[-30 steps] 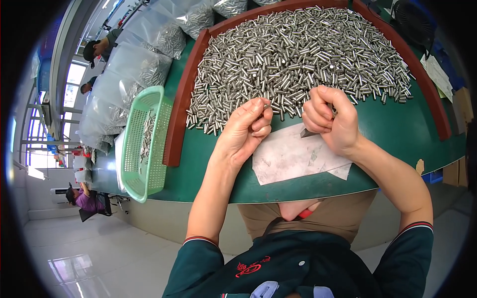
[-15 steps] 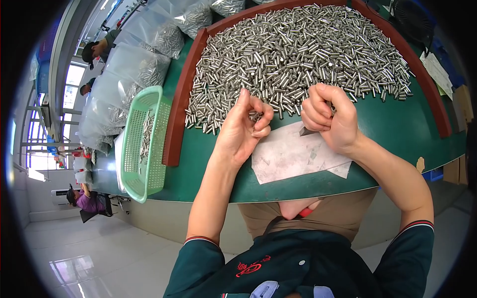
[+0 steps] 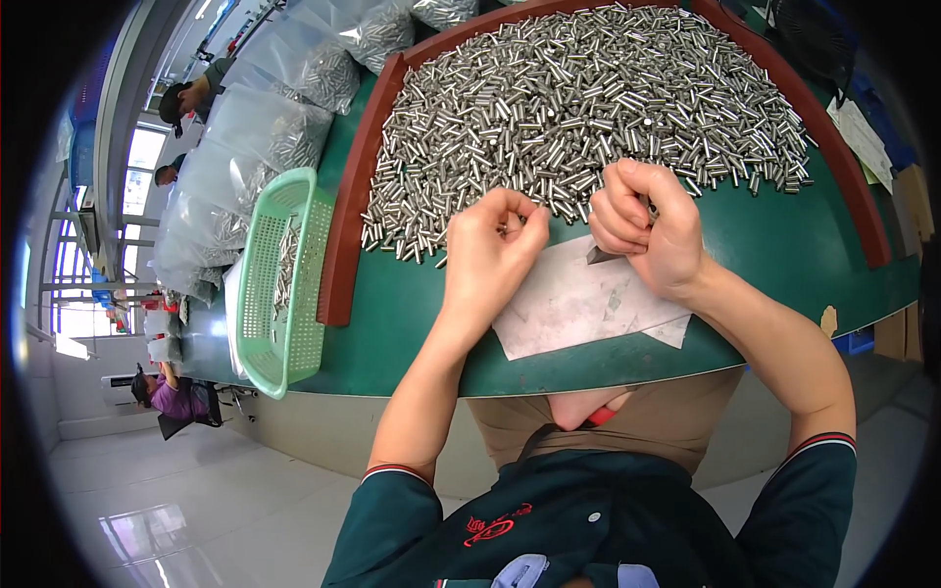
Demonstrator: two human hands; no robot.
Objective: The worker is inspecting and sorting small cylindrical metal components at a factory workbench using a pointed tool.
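A broad heap of short shiny metal pins [image 3: 588, 98] covers the green table in front of me. At the heap's near edge is my left hand [image 3: 490, 250], thumb and fingertips pinched together; whatever lies between them is too small or hidden to tell. My right hand [image 3: 652, 230] is closed, fingers curled, slightly to the right of the left one. A dark grey, flat pointed piece [image 3: 601, 257] juts out below its fingers, and the rest of it is hidden in the fist. Under both hands lies a smudged white paper sheet [image 3: 559, 318].
Dark red wooden rails [image 3: 343, 245] border the heap. Left of them stands a light green plastic basket [image 3: 307, 343] with some pins inside. Clear bags of pins [image 3: 221, 167] line the table's far left. Papers [image 3: 863, 142] lie beyond the right rail. Other people [image 3: 181, 397] sit farther off.
My left hand has turned over, its palm now facing away, and its thumb has swung right to meet the fingertips. The right hand has hardly moved.
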